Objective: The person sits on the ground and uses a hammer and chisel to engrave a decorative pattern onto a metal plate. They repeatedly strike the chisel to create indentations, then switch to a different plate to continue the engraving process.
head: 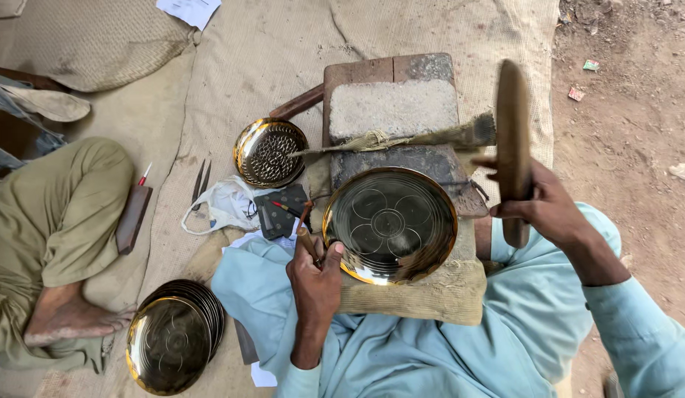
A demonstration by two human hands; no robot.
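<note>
Brass plate [390, 225] on block; left hand [317, 276] grips chisel [307, 237], right hand [538, 203] clasps wooden mallet [513, 140].

The left hand [315, 276] sits low and near the body, back of the hand up, its forearm running straight back toward the torso in a pale blue cloth sleeve [298, 379]. Its fingers are curled into a tight pinch, thumb pressed forward against the fingertips, closed around a slim wooden-handled metal punch [306, 234] that rises from the top of the fist. The right hand [538, 206] is lifted higher and well out to the side, wrist bent, fingers wrapped fully around a flat dark wooden mallet [513, 147] that stands upright above the knuckles. Its bare forearm slants down and outward to a rolled pale blue cuff at the elbow.
</note>
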